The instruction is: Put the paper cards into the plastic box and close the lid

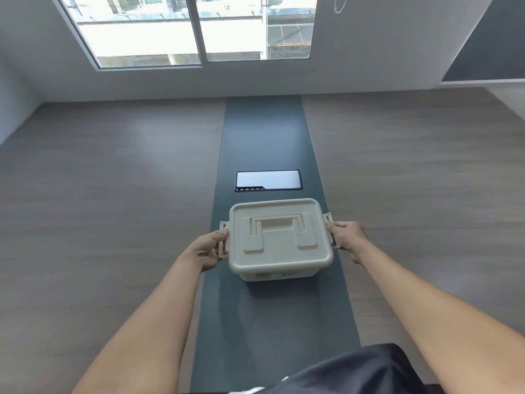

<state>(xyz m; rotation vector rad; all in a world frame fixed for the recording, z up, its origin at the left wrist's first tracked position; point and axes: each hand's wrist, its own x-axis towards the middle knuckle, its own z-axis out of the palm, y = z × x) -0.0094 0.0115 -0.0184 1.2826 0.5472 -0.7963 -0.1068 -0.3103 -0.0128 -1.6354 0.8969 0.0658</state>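
On the dark strip (267, 137) down the middle of the table (113, 194) sits the box (279, 240), lid (279, 231) on, its handle (275, 223) folded flat. We've got our left hand (207, 251) at the left latch (224, 240), fingers curled around it, thumb on top. Our right hand (346, 237) is on the right latch (331, 231), fingertips pressed against it. Both latches stand out from the sides. Cards: we can't see any. Just beyond the box lies a glossy black-framed panel (268, 180). A window (184, 29) fills the far wall.
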